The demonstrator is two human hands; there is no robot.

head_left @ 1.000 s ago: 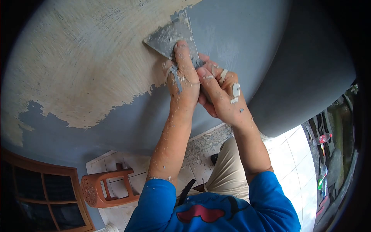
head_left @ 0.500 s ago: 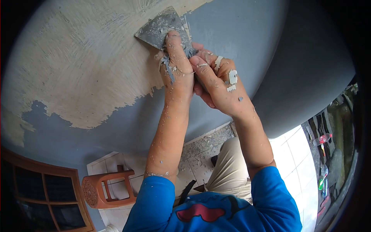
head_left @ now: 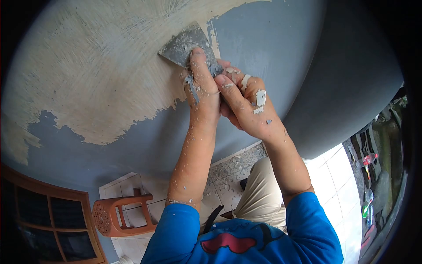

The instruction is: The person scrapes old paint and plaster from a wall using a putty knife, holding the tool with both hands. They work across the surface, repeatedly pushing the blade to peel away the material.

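Observation:
A wide metal scraper (head_left: 181,45) dusted with paint flakes lies with its blade against the wall (head_left: 110,57). My left hand (head_left: 204,83) is closed around it, the thumb pressed along the blade. Just to the right, my right hand (head_left: 251,105) grips the scraper's handle, which is mostly hidden by the fingers. Flakes of grey and white paint cling to both hands and forearms. Around the blade the wall is bare and cream-coloured, with a ragged edge against the grey paint (head_left: 259,44).
A dark grey rounded column (head_left: 347,88) stands at right. Below left are an orange plastic stool (head_left: 107,218) and a wood-framed window (head_left: 55,229). Paint scraps litter the floor (head_left: 228,185) by the wall's foot. Bottles, one red-labelled (head_left: 368,159), lie at far right.
Both hands and the scraper have shifted a little down the view, toward me, and the blade slightly to the right. The grip looks the same.

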